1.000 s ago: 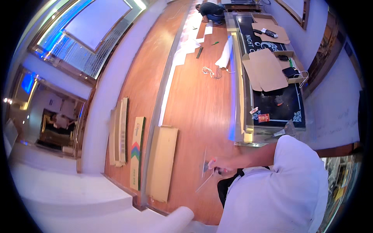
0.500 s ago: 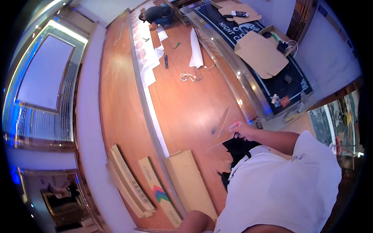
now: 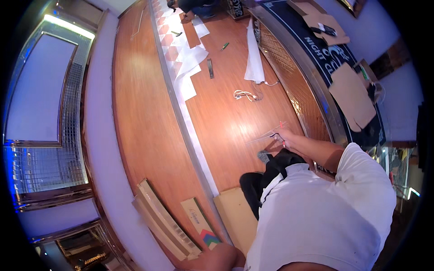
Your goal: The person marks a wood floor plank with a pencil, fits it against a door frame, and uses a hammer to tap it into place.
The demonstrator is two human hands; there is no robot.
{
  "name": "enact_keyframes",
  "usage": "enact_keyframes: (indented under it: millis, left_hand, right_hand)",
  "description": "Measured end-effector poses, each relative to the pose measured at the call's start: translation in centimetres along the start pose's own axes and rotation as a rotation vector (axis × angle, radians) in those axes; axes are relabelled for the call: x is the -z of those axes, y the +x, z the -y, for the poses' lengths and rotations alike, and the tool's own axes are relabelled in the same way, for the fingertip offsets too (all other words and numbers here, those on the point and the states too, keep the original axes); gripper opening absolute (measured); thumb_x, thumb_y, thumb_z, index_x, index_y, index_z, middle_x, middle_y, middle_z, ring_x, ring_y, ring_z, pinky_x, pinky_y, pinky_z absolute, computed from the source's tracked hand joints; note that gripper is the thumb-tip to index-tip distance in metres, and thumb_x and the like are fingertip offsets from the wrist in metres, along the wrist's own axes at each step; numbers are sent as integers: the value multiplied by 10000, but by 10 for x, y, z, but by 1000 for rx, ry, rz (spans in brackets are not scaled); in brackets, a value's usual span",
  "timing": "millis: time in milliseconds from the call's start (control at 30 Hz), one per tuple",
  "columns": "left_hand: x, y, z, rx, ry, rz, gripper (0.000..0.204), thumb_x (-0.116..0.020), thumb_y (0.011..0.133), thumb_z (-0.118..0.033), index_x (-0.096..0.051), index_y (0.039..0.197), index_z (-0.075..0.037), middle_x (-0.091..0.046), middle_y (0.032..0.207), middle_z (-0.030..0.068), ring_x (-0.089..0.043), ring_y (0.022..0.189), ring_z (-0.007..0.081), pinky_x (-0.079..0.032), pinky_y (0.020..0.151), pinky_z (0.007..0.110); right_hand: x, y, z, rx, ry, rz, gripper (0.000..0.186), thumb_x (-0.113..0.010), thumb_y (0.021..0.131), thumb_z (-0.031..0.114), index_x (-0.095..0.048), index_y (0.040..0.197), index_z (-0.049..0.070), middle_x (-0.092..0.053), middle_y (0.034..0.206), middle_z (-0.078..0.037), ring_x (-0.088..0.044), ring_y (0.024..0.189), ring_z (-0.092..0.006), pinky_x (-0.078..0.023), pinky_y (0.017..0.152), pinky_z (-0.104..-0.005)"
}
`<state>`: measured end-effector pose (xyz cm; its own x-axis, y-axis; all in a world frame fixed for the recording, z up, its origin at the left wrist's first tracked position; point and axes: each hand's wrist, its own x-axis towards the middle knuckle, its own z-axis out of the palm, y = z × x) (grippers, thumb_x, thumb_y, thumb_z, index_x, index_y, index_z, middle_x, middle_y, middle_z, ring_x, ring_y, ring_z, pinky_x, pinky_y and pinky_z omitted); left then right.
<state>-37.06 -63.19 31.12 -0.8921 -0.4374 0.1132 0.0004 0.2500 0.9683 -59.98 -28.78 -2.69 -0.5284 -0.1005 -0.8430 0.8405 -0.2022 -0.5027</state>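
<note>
My right hand [image 3: 283,135] is out over the wood-look floor [image 3: 217,122], closed around a thin flat piece with straight edges [image 3: 261,139], seen almost edge-on. A slim red-ended stick like a pen [image 3: 282,124] shows above and below the same fingers. Whether the thin piece is a board offcut or a square, I cannot tell. Below the hand are my dark-clothed leg [image 3: 253,187] and a grey shoe or sock [image 3: 263,156]. Of my left arm [image 3: 217,257] only a bent part shows at the lower edge; its hand is out of sight.
Long cartons [image 3: 165,221] and a flat cardboard box [image 3: 236,219] lie near my left. White sheets [image 3: 187,67], a dark strip [image 3: 210,68], a green-handled tool [image 3: 224,46] and a white cable [image 3: 244,95] lie ahead. A co-worker [image 3: 196,7] crouches far off. A counter holding cardboard [image 3: 352,97] runs along the right.
My view has shifted, so the floor items sit further right. The thin piece in my right hand has turned from broad side to nearly edge-on. A grey shoe or sock has come into view.
</note>
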Motion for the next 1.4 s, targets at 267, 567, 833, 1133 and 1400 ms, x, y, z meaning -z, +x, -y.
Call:
enact_keyframes:
  millis: [267, 567, 833, 1133, 1400]
  left_hand:
    - [51, 276, 20, -361, -176, 118, 383, -624, 1043, -336, -646, 1126, 37, -692, 1028, 199, -699, 761, 257, -558, 590, 343]
    - [79, 641, -7, -988, -294, 462, 401, -628, 1043, -344, -650, 1136, 46, -690, 1050, 211, -702, 764, 261, -558, 582, 342]
    - [-29, 922, -65, -964, 123, 206, 323, -579, 1033, -324, -643, 1085, -13, -664, 869, 106, -638, 764, 183, -522, 633, 294]
    - [-58, 1146, -113, -979, 553, 149, 181, -581, 1071, -241, -685, 956, -148, -524, 829, -17, -532, 742, 82, -496, 560, 189]
    - [-76, 1349, -87, -1079, 192, 190, 385, -635, 1015, -291, -430, 1278, -99, -605, 954, 61, -612, 801, 155, -574, 651, 252]
  right_hand:
    - [-103, 155, 112, 103, 63, -110, 178, -688, 953, 227, -625, 847, 100, -595, 625, -37, -450, 437, -110, -296, 387, -246]
    - [-137, 211, 198, 35, 138, -533, 204, -647, 969, 235, -654, 833, 84, -629, 655, -67, -459, 433, -143, -291, 378, -321]
    - [-187, 302, 232, -119, 201, -876, 152, -646, 958, 155, -630, 822, 88, -590, 633, -42, -519, 448, -164, -321, 378, -303]
    - [-257, 517, 430, -35, 426, -685, 167, -572, 997, 164, -556, 948, 5, -664, 801, -151, -651, 537, -259, -547, 457, -344]
    - [-409, 621, 695, 420, -1331, -643, 296, -646, 913, 242, -639, 1002, -41, -731, 818, -246, -739, 774, -418, -572, 666, -533]
